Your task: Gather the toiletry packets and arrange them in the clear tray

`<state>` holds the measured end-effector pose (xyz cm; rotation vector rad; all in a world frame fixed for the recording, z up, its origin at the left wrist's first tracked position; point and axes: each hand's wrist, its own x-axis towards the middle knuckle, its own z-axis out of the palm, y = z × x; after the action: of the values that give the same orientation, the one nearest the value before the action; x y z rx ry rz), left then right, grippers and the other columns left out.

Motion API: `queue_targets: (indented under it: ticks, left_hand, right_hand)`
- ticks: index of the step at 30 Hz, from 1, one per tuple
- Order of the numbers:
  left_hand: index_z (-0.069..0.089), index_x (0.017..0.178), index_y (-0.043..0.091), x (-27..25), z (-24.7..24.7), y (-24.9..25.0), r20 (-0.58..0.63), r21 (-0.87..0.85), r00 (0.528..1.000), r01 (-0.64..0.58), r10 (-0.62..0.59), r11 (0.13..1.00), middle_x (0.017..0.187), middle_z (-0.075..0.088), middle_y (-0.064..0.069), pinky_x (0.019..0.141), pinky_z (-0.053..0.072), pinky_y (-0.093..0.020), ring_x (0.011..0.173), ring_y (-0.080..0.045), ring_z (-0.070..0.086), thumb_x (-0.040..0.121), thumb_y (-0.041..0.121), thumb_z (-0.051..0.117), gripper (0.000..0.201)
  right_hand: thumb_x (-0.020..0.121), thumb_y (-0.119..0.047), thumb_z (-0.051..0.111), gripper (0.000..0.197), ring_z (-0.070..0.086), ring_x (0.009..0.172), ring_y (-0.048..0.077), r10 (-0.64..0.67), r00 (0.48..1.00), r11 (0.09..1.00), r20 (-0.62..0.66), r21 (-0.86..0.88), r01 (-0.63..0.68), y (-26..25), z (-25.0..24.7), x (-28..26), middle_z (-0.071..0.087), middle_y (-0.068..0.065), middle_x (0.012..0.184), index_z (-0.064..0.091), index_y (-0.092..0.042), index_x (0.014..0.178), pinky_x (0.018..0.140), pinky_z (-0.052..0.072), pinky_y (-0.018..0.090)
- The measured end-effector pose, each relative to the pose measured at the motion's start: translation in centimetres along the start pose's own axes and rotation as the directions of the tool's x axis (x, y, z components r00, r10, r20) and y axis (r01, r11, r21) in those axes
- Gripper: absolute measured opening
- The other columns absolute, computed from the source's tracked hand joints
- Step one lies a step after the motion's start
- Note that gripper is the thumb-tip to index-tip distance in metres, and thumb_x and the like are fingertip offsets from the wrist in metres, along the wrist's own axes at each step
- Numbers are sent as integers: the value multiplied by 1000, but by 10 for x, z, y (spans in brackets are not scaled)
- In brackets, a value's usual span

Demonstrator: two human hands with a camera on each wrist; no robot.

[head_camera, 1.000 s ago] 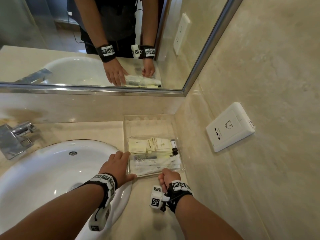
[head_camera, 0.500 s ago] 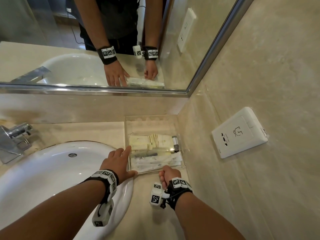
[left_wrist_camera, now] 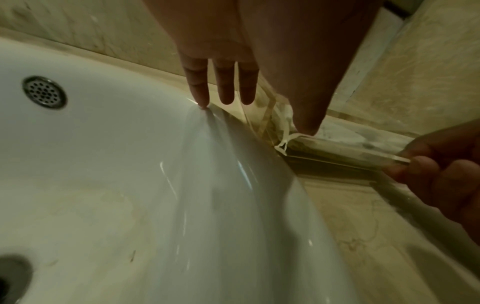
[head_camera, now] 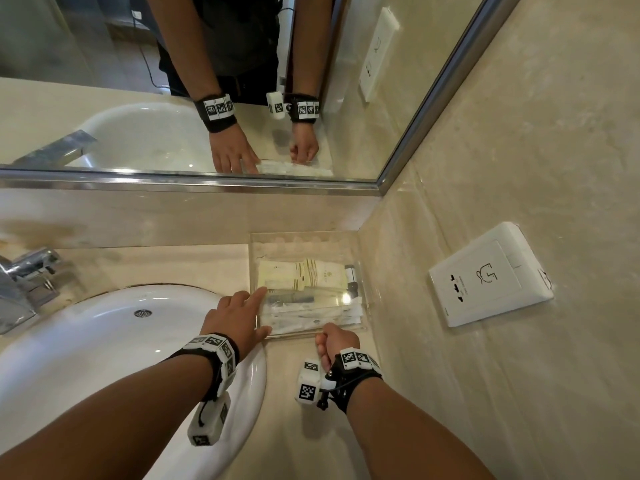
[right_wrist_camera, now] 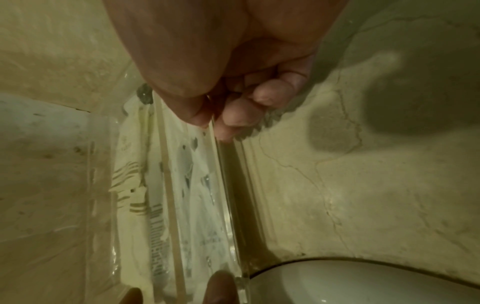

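Observation:
The clear tray [head_camera: 301,247] sits on the beige counter in the corner by the right wall. Cream toiletry packets [head_camera: 301,275] lie across its middle and white packets [head_camera: 311,315] along its near side. My left hand [head_camera: 239,315] rests with straight fingers against the tray's left wall, thumb at the near left corner. In the left wrist view that thumb [left_wrist_camera: 306,123] touches the tray [left_wrist_camera: 350,151]. My right hand [head_camera: 334,339] pinches the tray's near wall; the right wrist view shows thumb and curled fingers [right_wrist_camera: 233,119] on either side of the wall [right_wrist_camera: 228,185], with packets [right_wrist_camera: 182,185] behind it.
A white sink [head_camera: 104,341] lies directly left of the tray, its rim under my left wrist. A chrome faucet [head_camera: 24,278] stands at the far left. A mirror [head_camera: 173,81] runs along the back wall. A white wall socket [head_camera: 488,275] sits on the right wall.
Both hands keep the same hold on the tray. The tray's near edge looks slightly farther from me, and the head view has shifted a little.

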<state>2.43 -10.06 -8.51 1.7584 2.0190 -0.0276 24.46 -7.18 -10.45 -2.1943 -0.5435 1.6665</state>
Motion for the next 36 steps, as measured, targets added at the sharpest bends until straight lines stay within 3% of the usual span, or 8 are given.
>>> queue_targets:
  ticks: [12, 22, 32, 36]
  left_hand:
    - [14, 150, 39, 8, -2, -6, -14, 17, 998, -53, 53, 998, 143, 43, 0, 99, 44, -37, 127, -24, 45, 79, 66, 56, 86]
    - [20, 149, 39, 17, -5, -8, -31, 13, 998, -60, 60, 998, 140, 48, 1, 99, 45, -36, 123, -23, 48, 91, 51, 51, 67]
    - [16, 150, 38, 15, -6, -6, 22, -24, 999, -49, 50, 999, 136, 50, 1, 98, 45, -37, 121, -24, 47, 92, 38, 51, 68]
    - [20, 151, 33, 5, -19, -5, 31, -77, 999, -16, 18, 997, 145, 42, 1, 100, 46, -38, 127, -24, 43, 93, 39, 50, 66]
  right_hand:
    - [90, -25, 55, 32, 42, 38, 15, -42, 999, 999, 14, 2, 42, -17, 9, 8, 58, 5, 55, 68, -9, 66, 39, 33, 21]
    - [80, -9, 59, 12, 44, 42, 14, -95, 995, 994, 43, 57, 92, -27, 19, 11, 57, 8, 59, 68, -3, 74, 39, 33, 22]
    - [79, -8, 58, 11, 43, 46, 16, -142, 988, 989, 53, 50, 139, -24, 21, 9, 57, 8, 60, 66, -5, 71, 38, 31, 22]
    - [78, -10, 57, 9, 41, 43, 14, -175, 980, 984, 98, -4, 176, -25, 19, -5, 55, 6, 58, 62, -8, 71, 40, 31, 22]
